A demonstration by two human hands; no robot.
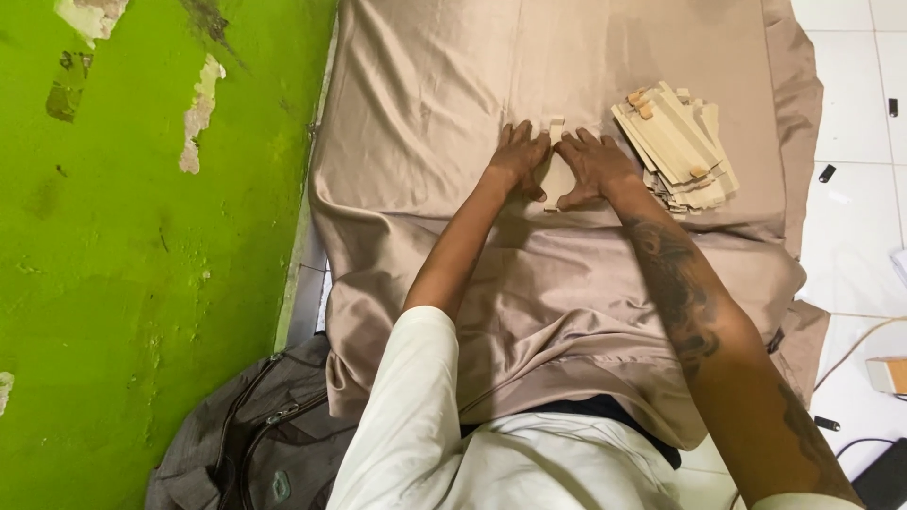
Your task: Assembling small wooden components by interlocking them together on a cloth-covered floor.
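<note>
My left hand (519, 153) and my right hand (593, 165) rest side by side on a tan cloth (453, 85) spread over a low surface. Both press flat on a small pale paper piece (556, 161) lying between them, its narrow top tab showing above the fingertips. Just right of my right hand lies a stack of flat tan paper pieces (675, 144), fanned out, with small brown tabs on some. Neither hand lifts anything; the fingers are spread and pushing down.
A green wall with peeling paint (142, 236) runs along the left. A grey bag (246, 434) sits at the bottom left. White tiled floor (850, 113) on the right carries small dark bits, cables and a small box (888, 375).
</note>
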